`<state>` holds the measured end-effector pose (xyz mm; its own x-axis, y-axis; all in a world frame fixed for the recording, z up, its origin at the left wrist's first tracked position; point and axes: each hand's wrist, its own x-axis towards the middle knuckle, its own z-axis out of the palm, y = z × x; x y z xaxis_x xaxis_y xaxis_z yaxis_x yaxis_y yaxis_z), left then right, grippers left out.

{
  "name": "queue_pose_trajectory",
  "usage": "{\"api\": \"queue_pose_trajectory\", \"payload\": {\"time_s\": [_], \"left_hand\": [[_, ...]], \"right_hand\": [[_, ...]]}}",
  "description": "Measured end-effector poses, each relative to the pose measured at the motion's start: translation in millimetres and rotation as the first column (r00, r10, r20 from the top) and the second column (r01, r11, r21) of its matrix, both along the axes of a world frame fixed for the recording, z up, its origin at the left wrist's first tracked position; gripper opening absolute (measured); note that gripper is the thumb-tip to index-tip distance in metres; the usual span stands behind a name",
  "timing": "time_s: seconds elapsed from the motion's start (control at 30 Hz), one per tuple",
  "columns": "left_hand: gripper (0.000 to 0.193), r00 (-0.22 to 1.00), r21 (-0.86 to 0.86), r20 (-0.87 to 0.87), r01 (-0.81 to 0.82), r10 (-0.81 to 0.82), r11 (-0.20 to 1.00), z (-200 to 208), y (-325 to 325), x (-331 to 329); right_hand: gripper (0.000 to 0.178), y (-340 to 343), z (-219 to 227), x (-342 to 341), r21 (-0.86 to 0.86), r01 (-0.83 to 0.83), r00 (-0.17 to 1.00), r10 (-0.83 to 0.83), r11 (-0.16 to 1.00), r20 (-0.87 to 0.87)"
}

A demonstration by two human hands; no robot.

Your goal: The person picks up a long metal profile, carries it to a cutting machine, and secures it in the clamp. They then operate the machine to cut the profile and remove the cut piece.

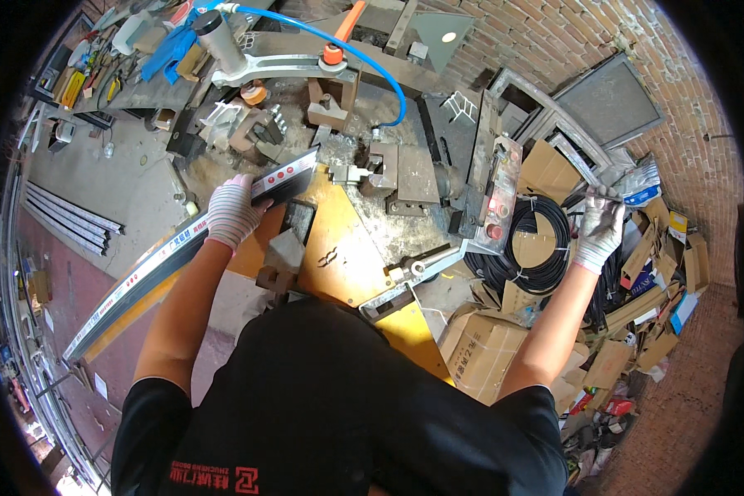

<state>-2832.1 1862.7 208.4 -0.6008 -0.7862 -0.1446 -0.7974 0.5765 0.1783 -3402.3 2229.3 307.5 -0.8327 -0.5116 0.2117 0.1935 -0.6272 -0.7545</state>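
My left hand (233,212), in a striped white glove, is closed around a long metal profile (145,269) covered partly with printed white film. The profile slants from the lower left up to the machine, where its dark end lies near a metal clamp block (405,175). Out to the right, my gloved right hand (600,231) is raised and closed at the fingertips. A small dark piece shows at those fingers, too small to name. Below that hand lie coiled black cables (546,269). Yellow machine panels (335,240) sit between my arms.
A control box with red buttons (498,207) stands right of the clamp. A blue air hose (339,45) arches over the machine. Cardboard boxes (484,351) and scraps pile up at right by a brick wall (678,107). Several metal profiles (70,217) lie on the floor at left.
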Motion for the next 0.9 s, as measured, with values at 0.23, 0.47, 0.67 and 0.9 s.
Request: {"api": "queue_pose_trajectory", "payload": {"time_s": [0.23,0.47,0.67,0.9], "left_hand": [[0.058,0.999,0.002,-0.050,-0.010,0.010,1.000,-4,0,5],[0.071,0.942,-0.160,-0.280,0.145,-0.185,0.976,4,10,-13],[0.069,0.826,-0.184,-0.442,0.298,-0.350,0.937,14,-19,-81],[0.064,0.944,0.261,-0.318,-0.004,0.090,0.965,-1,-28,-125]], "right_hand": [[0.029,-63,-35,119,0.695,-0.370,0.929,0.229,0.616,0.292],[0.020,-104,-41,169,0.839,-0.394,0.904,0.323,0.375,0.280],[0.034,-153,-20,158,0.876,-0.256,0.912,0.403,0.408,0.079],[0.045,-228,-19,150,0.857,-0.035,0.768,0.563,0.513,-0.306]]}}
